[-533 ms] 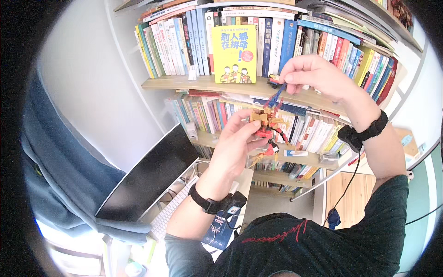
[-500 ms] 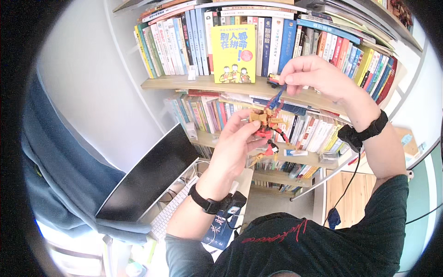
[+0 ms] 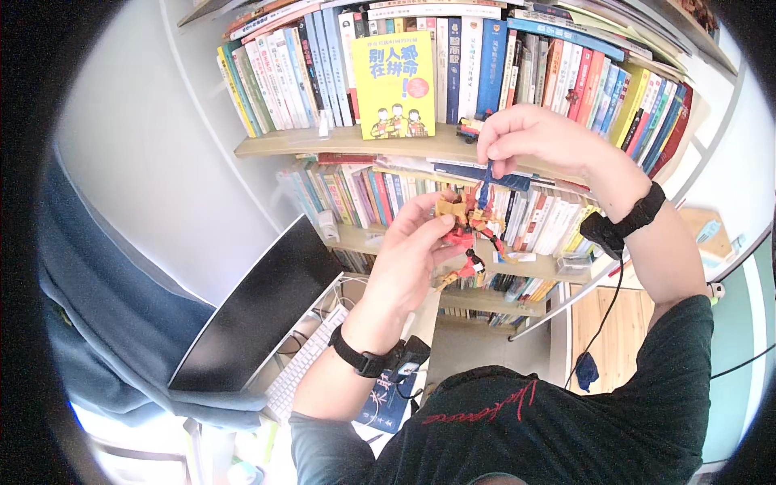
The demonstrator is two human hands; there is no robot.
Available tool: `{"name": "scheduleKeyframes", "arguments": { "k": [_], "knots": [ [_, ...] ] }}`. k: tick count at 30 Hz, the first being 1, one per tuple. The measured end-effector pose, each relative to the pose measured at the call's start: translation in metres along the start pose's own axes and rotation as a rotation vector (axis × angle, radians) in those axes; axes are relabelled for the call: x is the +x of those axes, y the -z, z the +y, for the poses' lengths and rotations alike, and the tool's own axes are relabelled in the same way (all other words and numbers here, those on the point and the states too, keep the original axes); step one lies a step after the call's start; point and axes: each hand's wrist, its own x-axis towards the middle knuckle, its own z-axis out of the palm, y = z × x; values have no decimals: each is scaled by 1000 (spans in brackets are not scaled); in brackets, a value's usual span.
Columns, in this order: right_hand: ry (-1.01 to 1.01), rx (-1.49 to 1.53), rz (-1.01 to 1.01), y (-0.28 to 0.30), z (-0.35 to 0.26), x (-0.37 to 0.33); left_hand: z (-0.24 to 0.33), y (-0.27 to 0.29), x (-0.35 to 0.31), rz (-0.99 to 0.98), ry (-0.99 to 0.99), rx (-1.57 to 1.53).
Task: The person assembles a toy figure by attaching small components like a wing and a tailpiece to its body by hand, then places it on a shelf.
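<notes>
In my left hand (image 3: 408, 255) is a small jointed toy figure (image 3: 459, 236) in red, gold and black, pinched between thumb and fingers. My right hand (image 3: 529, 144) is above it, fingertips closed on the top of a narrow dark blue toy piece (image 3: 485, 190). That piece hangs nearly upright, and its lower end meets the figure's upper part. Whether the two are joined or only touching, I cannot tell. The figure's black and red legs dangle below my left fingers.
Ahead stands a bookshelf (image 3: 283, 145) packed with books; a yellow book (image 3: 396, 89) faces outward. A small toy vehicle (image 3: 469, 128) sits on the shelf edge behind my right hand. At left are a black monitor (image 3: 259, 311), a white keyboard (image 3: 305, 364) and a dark blue book (image 3: 388, 400).
My right hand has shifted slightly left and down, and the blue piece has swung from slanted to nearly upright against the figure. My left hand stays almost still. The background has shifted slightly.
</notes>
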Motion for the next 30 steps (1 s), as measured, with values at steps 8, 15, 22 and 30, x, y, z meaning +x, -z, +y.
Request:
{"name": "scheduleKeyframes", "arguments": {
  "k": [8,15,22,30],
  "knots": [
    [-27,36,-23,-5,4,5,0,-1,-3,-19,-8,3],
    [-67,42,-22,-9,6,6,-1,2,-4,-4,9,-35],
    [-83,42,-32,-17,6,3,3,3,-5,-52,68,-54],
    [-80,55,-47,-19,11,2,2,2,-4,-25,108,-61]
  ]
}}
